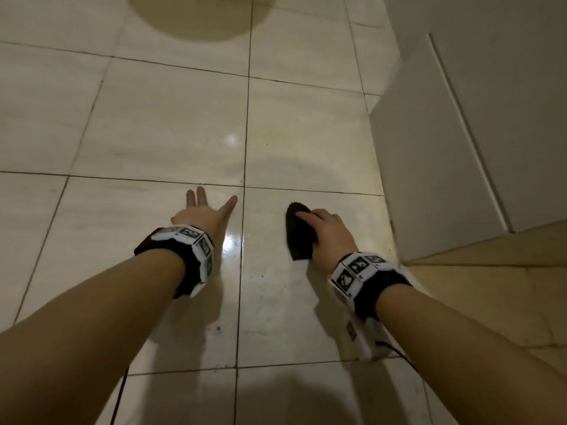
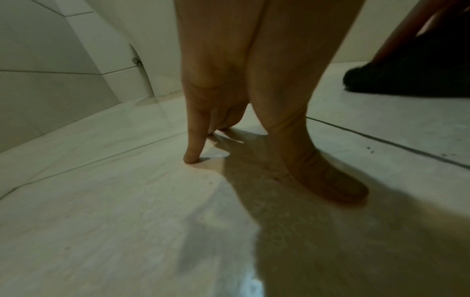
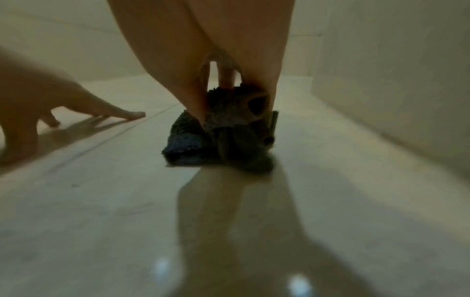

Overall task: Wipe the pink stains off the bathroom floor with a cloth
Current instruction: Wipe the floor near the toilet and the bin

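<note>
My right hand (image 1: 319,225) grips a dark bunched cloth (image 1: 299,234) and presses it onto the cream tiled floor (image 1: 159,127), just right of a grout line. In the right wrist view, thumb and fingers of that hand (image 3: 234,112) curl round the cloth (image 3: 188,144). My left hand (image 1: 208,207) lies open to the left of the same grout line, its spread fingers (image 2: 193,156) and thumb propped on the tile. A few faint reddish specks (image 1: 218,328) show on the tile beside my left forearm. The wet floor around the cloth shines.
A white panel (image 1: 429,154) stands close on the right of the cloth, with a beige step (image 1: 491,289) beside it. A round dark patch (image 1: 199,16) lies at the far edge of the floor. A white rounded fixture base (image 2: 142,80) stands beyond my left hand.
</note>
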`<state>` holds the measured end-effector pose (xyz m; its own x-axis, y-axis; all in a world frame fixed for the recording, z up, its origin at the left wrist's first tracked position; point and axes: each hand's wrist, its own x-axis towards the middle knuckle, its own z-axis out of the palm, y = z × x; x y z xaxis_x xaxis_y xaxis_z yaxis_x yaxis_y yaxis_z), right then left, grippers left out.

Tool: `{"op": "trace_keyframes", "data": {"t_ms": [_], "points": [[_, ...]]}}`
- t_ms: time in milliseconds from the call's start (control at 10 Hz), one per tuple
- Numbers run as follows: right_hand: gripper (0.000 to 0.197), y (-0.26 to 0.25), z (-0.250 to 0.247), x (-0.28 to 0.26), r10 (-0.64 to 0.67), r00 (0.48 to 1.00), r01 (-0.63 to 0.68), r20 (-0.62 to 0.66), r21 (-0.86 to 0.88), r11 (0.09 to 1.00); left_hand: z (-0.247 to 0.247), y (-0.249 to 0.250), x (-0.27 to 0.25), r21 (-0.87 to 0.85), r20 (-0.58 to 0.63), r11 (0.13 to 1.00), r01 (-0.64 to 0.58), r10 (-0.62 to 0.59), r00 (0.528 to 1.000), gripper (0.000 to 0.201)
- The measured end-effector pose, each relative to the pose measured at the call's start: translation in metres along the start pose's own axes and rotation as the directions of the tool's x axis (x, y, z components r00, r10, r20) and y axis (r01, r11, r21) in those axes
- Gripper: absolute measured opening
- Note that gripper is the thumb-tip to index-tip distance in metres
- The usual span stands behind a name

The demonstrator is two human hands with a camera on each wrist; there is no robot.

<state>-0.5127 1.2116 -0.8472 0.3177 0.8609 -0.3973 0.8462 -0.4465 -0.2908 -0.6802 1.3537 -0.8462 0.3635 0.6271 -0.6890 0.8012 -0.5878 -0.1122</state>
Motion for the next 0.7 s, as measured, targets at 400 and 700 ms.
{"op": "trace_keyframes", "data": {"t_ms": [400,700], "points": [[0.058,-0.026,0.08,-0.108,-0.7,0.661,0.739,0.27,-0.067,0.671,0.051,-0.03,-0.025,-0.247,-0.141,0.968,-0.041,0.006,0.99,0.091],[0.067,-0.06,0.033,-0.005,-0.248,0.969,0.248,0.008,-0.083,0.965,0.11,-0.058,-0.077,-0.326,-0.181,0.933,-0.154,0.098,0.978,0.066]]}}
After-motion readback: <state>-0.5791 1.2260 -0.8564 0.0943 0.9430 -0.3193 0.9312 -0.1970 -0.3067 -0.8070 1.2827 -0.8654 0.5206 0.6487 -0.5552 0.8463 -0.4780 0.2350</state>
